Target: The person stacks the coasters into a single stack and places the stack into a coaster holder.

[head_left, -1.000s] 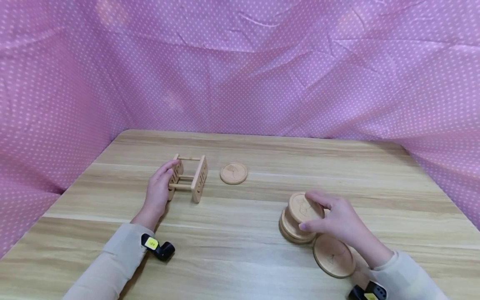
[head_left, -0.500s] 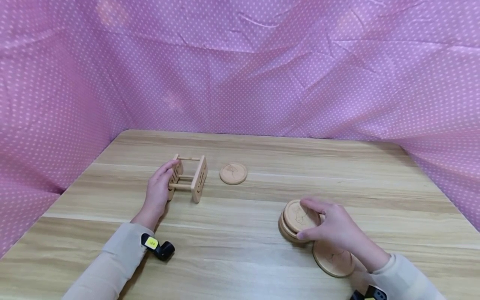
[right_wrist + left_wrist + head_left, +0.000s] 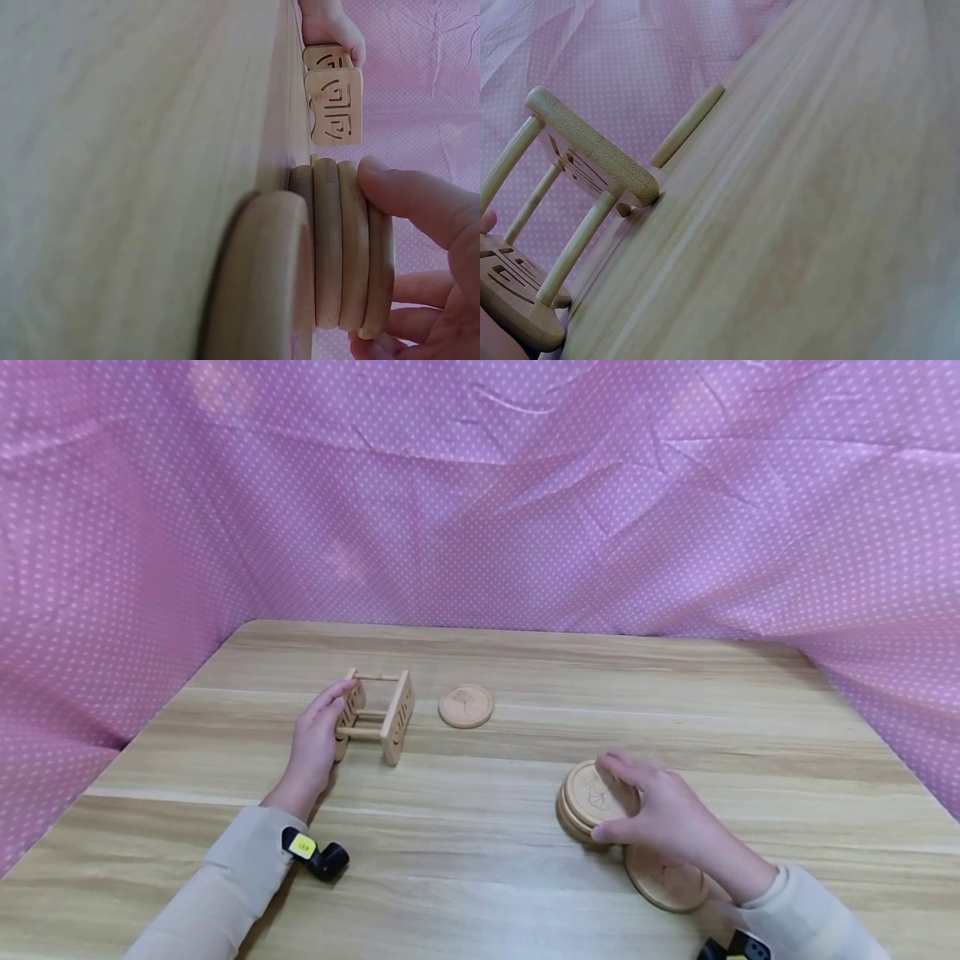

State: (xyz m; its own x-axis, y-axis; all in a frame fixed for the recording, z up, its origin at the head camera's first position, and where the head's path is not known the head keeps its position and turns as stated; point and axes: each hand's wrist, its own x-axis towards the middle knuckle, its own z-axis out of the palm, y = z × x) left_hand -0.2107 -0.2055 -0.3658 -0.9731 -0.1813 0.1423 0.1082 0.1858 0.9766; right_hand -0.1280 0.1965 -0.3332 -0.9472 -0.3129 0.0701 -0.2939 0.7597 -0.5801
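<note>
On the left of the head view, my left hand (image 3: 315,739) holds the near side panel of a small wooden coaster rack (image 3: 397,722), two slotted panels joined by dowels. My right hand (image 3: 667,814) grips the edges of a round wooden coaster (image 3: 596,789) with an engraved leaf design, topping a stack. The right wrist view shows several coasters (image 3: 328,240) stacked flat, with thumb and fingers on opposite edges of the top one. Partly under the right hand lies another coaster (image 3: 667,881), beside the stack.
A single engraved coaster (image 3: 466,707) lies flat just right of the rack. Everything stands on a wood-grain table (image 3: 480,860). Pink dotted cloth (image 3: 480,510) hangs behind the table and along its sides.
My right hand has lowered its coaster onto the stack, moving slightly left and toward the near side, and lined it up with those below. The left hand and rack have stayed put.
</note>
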